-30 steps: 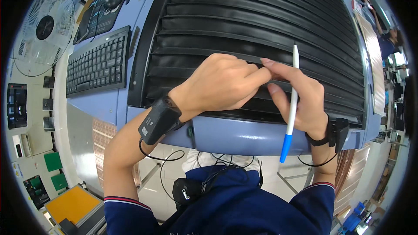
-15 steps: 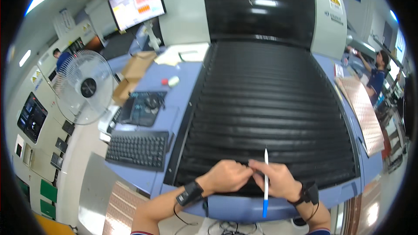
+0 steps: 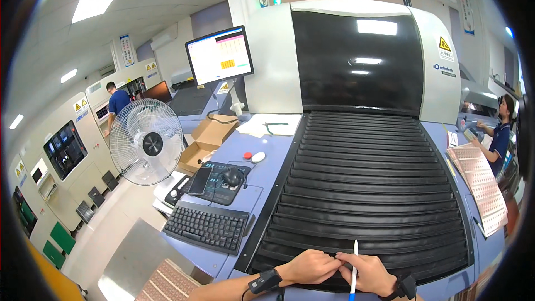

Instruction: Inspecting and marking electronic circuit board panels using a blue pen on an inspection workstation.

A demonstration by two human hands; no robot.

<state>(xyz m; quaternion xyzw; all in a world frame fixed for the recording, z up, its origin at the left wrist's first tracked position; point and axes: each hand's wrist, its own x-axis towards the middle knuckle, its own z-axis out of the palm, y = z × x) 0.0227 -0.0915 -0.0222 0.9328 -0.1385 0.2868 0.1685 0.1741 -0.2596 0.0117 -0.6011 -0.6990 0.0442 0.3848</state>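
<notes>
My left hand point(image 3: 312, 266) is closed above the near end of the black ribbed machine bed point(image 3: 368, 189), its knuckles up. What it holds, if anything, is hidden. Its fingertips meet the thumb side of my right hand point(image 3: 374, 276), which is curled around a white pen point(image 3: 355, 262) with a blue lower end. The pen stands nearly upright in the picture, tip pointing away from me. A black band device sits on each wrist, the left wrist device point(image 3: 264, 282) with a cord.
Left of the bed are a keyboard point(image 3: 206, 226), a mouse point(image 3: 233, 176), a phone point(image 3: 200, 180) and an open cardboard box point(image 3: 205, 144). A fan point(image 3: 146, 142) stands beyond the table edge. Copper-patterned panels point(image 3: 480, 184) lie on the right, near a person point(image 3: 500, 140). A monitor point(image 3: 219, 56) hangs behind.
My view has tilted upward and shifted left, so the machine and monitor show more fully and my hands sit lower in the picture. Both hands stay together, the pen still in the right.
</notes>
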